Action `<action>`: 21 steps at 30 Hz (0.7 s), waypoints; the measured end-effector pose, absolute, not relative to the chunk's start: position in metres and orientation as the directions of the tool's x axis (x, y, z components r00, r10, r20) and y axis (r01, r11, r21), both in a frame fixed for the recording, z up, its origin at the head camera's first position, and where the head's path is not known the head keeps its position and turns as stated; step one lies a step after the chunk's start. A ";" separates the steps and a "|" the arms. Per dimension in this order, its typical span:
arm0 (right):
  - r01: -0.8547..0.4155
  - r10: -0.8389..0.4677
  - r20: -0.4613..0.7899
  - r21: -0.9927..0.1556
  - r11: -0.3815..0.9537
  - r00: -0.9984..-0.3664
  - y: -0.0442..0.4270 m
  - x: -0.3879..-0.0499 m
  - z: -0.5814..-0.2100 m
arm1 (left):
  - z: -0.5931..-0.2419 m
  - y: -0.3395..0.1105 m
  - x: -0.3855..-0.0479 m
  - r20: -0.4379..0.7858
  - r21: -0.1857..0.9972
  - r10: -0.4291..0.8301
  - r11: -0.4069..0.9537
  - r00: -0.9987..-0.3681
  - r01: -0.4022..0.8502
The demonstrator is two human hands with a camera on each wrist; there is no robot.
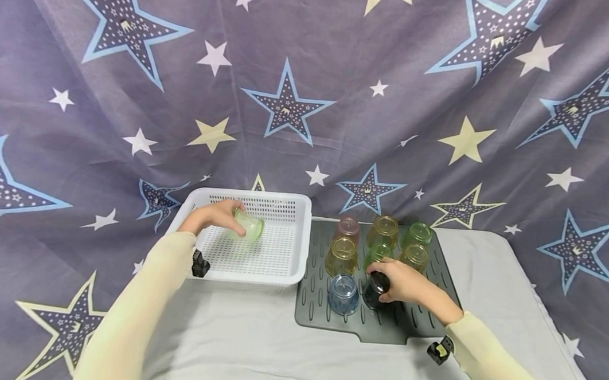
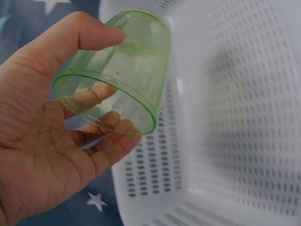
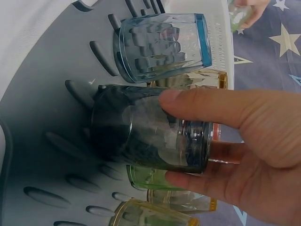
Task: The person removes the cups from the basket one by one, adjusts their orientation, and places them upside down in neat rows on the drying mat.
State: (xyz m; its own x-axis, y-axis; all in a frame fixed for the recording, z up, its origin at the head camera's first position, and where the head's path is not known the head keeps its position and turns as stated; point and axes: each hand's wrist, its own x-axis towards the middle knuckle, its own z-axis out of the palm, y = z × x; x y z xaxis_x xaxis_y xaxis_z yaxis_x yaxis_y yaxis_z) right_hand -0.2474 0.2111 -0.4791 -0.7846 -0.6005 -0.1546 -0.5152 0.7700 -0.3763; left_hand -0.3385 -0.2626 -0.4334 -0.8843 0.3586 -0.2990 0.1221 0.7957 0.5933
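A clear green cup (image 2: pixel 136 56) is held by my left hand (image 1: pixel 219 215), tilted on its side above the white basket (image 1: pixel 302 241); the thumb lies on one side and the fingers curl round the other. Over on the dark drying mat (image 1: pixel 328 320), my right hand (image 1: pixel 405 281) grips a dark grey glass (image 3: pixel 146 127) that stands upside down, thumb on one side and fingers on the other. Just left of that glass stands a blue glass (image 1: pixel 344 295). Behind it is another green glass (image 1: pixel 378 254), partly hidden by the hand.
More upturned glasses stand on the mat: a pink one (image 1: pixel 348 228), a yellow one (image 1: pixel 342 256), an amber one (image 1: pixel 383 231) and a green one (image 1: pixel 418 234) among them. A star-patterned cloth (image 1: pixel 285 166) hangs behind the white table (image 1: pixel 255 336).
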 end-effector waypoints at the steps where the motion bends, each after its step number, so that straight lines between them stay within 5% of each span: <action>1: -0.512 -0.598 -0.158 -0.376 0.772 -0.786 0.211 -0.247 -0.479 | -0.431 -0.261 -0.338 -0.267 0.609 0.370 0.781 -0.890 0.142; 21: -0.505 -0.595 -0.153 -0.388 0.771 -0.789 0.214 -0.245 -0.481 | -0.394 -0.211 -0.324 -0.011 0.726 0.391 0.636 -0.920 0.262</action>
